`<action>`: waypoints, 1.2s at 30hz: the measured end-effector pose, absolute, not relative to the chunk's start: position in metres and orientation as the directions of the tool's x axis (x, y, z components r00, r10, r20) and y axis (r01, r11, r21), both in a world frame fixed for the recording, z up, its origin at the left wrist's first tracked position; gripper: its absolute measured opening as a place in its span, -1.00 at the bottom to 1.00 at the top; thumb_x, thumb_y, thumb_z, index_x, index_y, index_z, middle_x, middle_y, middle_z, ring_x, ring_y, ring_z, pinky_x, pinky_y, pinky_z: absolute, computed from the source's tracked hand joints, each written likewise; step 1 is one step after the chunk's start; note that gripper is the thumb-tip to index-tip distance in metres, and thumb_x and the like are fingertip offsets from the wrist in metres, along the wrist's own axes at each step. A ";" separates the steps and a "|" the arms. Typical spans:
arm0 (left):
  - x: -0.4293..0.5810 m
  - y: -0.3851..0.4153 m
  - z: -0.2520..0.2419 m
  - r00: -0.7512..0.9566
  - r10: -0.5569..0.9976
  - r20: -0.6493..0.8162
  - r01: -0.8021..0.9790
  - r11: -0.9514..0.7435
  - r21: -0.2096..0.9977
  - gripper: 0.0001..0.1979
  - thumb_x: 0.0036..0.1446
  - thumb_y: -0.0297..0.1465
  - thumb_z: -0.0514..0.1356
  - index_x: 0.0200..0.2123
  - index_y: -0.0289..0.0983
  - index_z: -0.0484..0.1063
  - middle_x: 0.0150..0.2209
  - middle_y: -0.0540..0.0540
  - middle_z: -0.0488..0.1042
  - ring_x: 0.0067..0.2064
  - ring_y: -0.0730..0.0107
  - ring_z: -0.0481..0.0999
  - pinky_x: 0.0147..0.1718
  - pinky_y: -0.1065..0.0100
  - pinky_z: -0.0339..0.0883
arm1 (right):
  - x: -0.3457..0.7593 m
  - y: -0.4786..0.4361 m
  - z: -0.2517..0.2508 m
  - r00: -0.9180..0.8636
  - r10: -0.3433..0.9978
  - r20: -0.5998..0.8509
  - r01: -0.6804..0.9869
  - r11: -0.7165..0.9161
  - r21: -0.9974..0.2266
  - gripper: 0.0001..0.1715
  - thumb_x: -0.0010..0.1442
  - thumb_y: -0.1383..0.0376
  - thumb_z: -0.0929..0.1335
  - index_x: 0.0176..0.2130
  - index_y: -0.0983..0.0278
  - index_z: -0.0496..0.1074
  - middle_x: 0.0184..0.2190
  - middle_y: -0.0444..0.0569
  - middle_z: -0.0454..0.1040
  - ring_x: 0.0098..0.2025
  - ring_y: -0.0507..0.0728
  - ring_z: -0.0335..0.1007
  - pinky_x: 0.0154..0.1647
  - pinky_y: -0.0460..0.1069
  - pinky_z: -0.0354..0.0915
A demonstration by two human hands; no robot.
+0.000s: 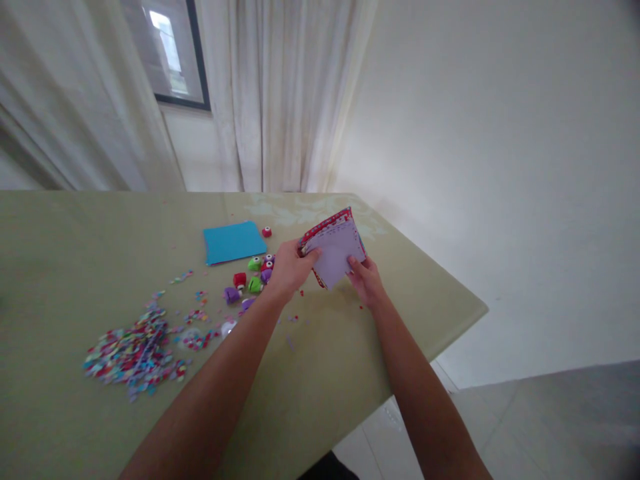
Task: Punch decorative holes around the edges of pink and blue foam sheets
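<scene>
Both my hands hold a stack of coloured paper sheets (336, 252) a little above the green table (75, 267); the top sheet is pale lilac with punched edges, and red and blue sheets show behind it. My left hand (289, 269) pinches the stack's left edge. My right hand (367, 281) grips its lower right corner. Just left of my left hand lie several small paper punches (251, 277) in green, red and purple.
A blue paper stack (233, 242) lies flat further back, with one red punch (267, 232) beside it. A heap of coloured paper confetti (135, 350) covers the table's left front. The table's right edge drops to a tiled floor (525, 420). Curtains and a window stand behind.
</scene>
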State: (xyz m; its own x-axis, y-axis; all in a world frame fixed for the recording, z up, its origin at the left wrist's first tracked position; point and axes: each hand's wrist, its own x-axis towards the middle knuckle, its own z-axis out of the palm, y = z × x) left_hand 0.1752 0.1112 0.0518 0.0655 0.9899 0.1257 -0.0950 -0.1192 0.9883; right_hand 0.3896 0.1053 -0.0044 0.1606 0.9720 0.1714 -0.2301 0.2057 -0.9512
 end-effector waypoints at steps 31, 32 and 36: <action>0.189 0.103 0.039 0.088 0.996 -0.026 -0.222 0.045 0.974 -0.59 0.10 -0.08 0.42 -0.15 -0.29 0.67 -0.22 -0.22 0.74 -0.31 0.10 0.69 -0.36 0.18 0.59 | 0.366 0.093 -0.003 -0.002 0.996 0.092 -0.229 0.089 -0.969 -0.38 -0.04 0.02 0.69 -0.04 0.19 0.65 -0.05 0.07 0.74 -0.10 0.36 0.71 0.04 0.26 0.59; 0.194 0.102 0.036 0.061 0.998 -0.014 -0.216 0.027 0.976 -0.62 0.13 -0.10 0.40 -0.17 -0.29 0.67 -0.24 -0.21 0.73 -0.31 0.10 0.69 -0.36 0.19 0.58 | 0.366 0.094 -0.004 0.023 0.994 0.107 -0.222 0.109 -0.969 -0.40 -0.03 0.02 0.68 -0.05 0.19 0.64 -0.04 0.06 0.74 -0.08 0.35 0.70 0.06 0.27 0.58; 0.209 0.098 0.024 -0.014 0.997 0.078 -0.184 -0.080 0.980 -0.76 0.18 -0.21 0.36 -0.26 -0.28 0.67 -0.28 -0.15 0.72 -0.23 0.09 0.69 -0.23 0.19 0.57 | 0.369 0.099 -0.006 0.122 0.974 0.190 -0.125 0.205 -0.971 -0.49 -0.01 0.03 0.66 -0.10 0.17 0.65 -0.08 0.03 0.74 -0.09 0.32 0.68 0.10 0.26 0.54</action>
